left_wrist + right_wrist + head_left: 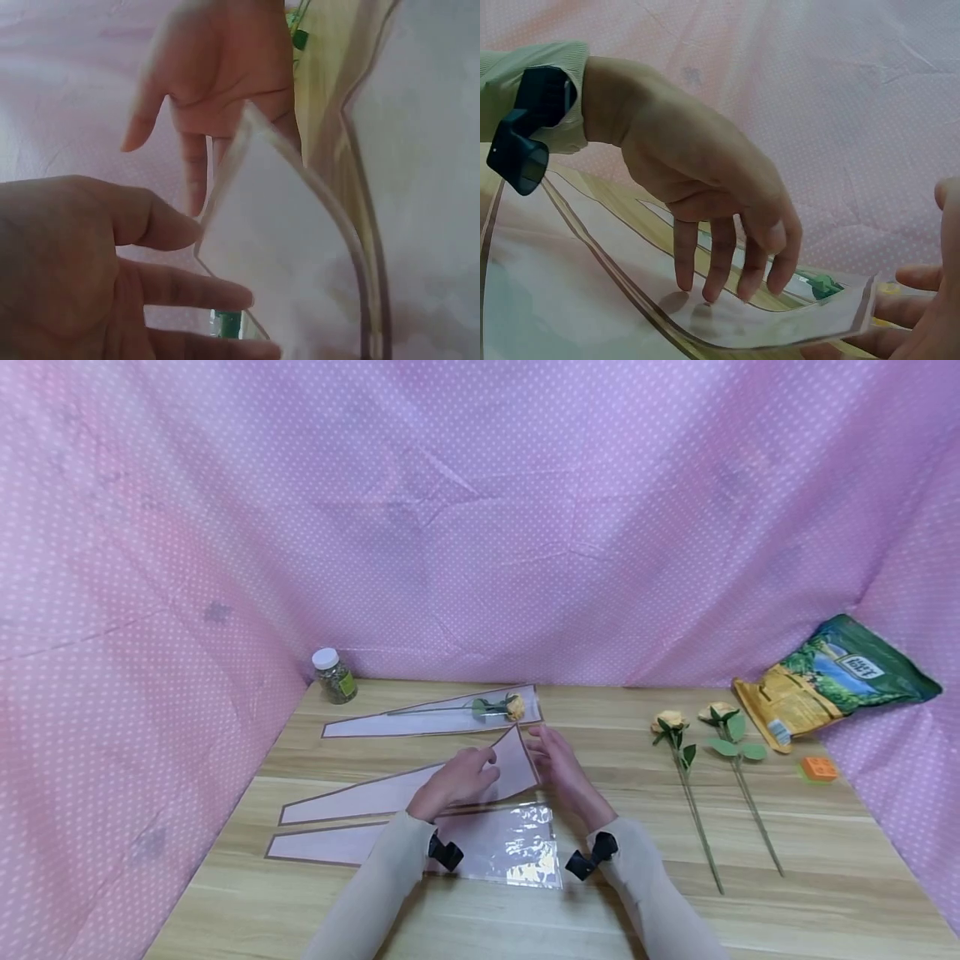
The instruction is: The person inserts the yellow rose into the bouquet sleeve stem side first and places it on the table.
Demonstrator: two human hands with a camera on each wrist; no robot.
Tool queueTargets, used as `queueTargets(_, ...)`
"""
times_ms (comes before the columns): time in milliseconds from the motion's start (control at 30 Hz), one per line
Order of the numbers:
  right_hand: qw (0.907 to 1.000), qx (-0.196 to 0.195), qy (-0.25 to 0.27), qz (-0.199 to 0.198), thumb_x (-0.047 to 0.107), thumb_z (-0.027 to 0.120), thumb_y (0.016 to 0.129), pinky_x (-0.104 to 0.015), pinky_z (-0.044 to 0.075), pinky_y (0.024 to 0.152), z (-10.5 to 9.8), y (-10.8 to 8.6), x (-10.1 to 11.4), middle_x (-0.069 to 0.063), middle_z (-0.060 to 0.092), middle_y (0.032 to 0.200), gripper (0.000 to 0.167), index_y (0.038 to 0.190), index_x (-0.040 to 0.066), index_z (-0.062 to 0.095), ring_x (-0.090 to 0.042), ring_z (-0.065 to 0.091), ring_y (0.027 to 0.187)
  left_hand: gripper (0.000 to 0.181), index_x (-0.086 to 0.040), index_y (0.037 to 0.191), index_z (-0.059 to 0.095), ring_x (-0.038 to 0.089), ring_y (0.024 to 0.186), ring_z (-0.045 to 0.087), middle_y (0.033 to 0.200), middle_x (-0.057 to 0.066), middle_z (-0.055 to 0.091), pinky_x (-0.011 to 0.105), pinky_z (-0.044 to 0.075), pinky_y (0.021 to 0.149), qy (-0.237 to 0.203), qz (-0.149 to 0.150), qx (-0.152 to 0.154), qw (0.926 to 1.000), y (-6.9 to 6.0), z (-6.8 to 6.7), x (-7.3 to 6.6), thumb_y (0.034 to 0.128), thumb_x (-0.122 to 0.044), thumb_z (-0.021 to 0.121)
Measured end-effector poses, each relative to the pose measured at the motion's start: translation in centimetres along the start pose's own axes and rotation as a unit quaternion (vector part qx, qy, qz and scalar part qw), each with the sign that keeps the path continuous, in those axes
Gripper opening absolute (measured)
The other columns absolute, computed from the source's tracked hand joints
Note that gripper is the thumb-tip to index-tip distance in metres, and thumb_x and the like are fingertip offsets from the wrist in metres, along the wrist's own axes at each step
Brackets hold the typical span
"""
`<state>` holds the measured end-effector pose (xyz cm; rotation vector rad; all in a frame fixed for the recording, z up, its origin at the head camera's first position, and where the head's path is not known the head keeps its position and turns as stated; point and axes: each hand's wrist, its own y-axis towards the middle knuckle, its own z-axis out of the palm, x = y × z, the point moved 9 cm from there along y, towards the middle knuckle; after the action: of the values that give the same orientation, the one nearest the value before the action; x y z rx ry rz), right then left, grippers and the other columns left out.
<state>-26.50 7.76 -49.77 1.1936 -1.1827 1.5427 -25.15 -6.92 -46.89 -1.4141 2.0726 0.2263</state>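
Below our relaxed, unclenched left hand (pixel 457 777), the sleeve (pixel 517 766) tapers away leftward, its raised wide end nearest our loosely spread right hand (pixel 558 770).

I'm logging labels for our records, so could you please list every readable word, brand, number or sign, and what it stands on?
None can be read with certainty.
Bag: pale lettering in its logo, too small and blurred to read.
Jar: green label, any print too small to read.
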Motion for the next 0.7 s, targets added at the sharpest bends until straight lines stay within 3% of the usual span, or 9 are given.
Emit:
queueTargets(100, 0.9996, 0.010, 0.025, -0.004, 0.051, 0.024, 0.107, -0.043, 0.055, 0.093, 0.7, -0.1, 0.4, -0.032, 0.041, 0.152, 0.063, 0.147, 0.002, 0.030, -0.048, 0.045, 0.138, 0.039, -0.005, 0.126, 0.062, 0.033, 0.117, 0.056, 0.131, 0.020, 0.059, 0.052, 0.047, 0.096, -0.027, -0.009, -0.008, 0.9996, 0.2, -0.5, 0.1, 0.0993, -0.029, 0.047)
queueTargets(300, 0.9980, 0.049, 0.040, -0.011, 0.055, 0.019, 0.106, -0.042, 0.056, 0.093, 2.3, -0.7, 1.5, -0.027, 0.035, 0.157, 0.069, 0.151, 0.003, 0.023, -0.049, 0.041, 0.141, 0.037, -0.008, 0.115, 0.065, 0.025, 0.099, 0.056, 0.114, 0.015, 0.063, 0.040, 0.047, 0.081, -0.078, -0.011, -0.026, 0.9966, 0.4, -1.1, 0.6, 0.0999, -0.037, 0.048)
queueTargets(500, 0.9960, 0.076, 0.044, -0.019, 0.051, 0.020, 0.107, -0.057, 0.048, 0.103, 3.4, -1.1, 1.9, -0.028, 0.032, 0.159, 0.065, 0.151, 0.003, 0.022, -0.050, 0.036, 0.144, 0.043, -0.010, 0.099, 0.067, 0.019, 0.084, 0.055, 0.095, 0.008, 0.065, 0.032, 0.044, 0.072, -0.130, -0.019, -0.037, 0.9907, 0.2, -1.4, 1.1, 0.0987, -0.049, 0.047)
queueTargets(700, 0.9950, 0.086, 0.043, -0.024, 0.052, 0.022, 0.107, -0.059, 0.047, 0.104, 4.2, -1.4, 1.8, -0.027, 0.029, 0.161, 0.065, 0.151, 0.004, 0.025, -0.048, 0.032, 0.146, 0.048, -0.010, 0.088, 0.065, 0.016, 0.077, 0.051, 0.085, 0.005, 0.060, 0.031, 0.040, 0.068, -0.163, -0.030, -0.045, 0.9852, -0.1, -1.5, 1.4, 0.0945, -0.055, 0.053)
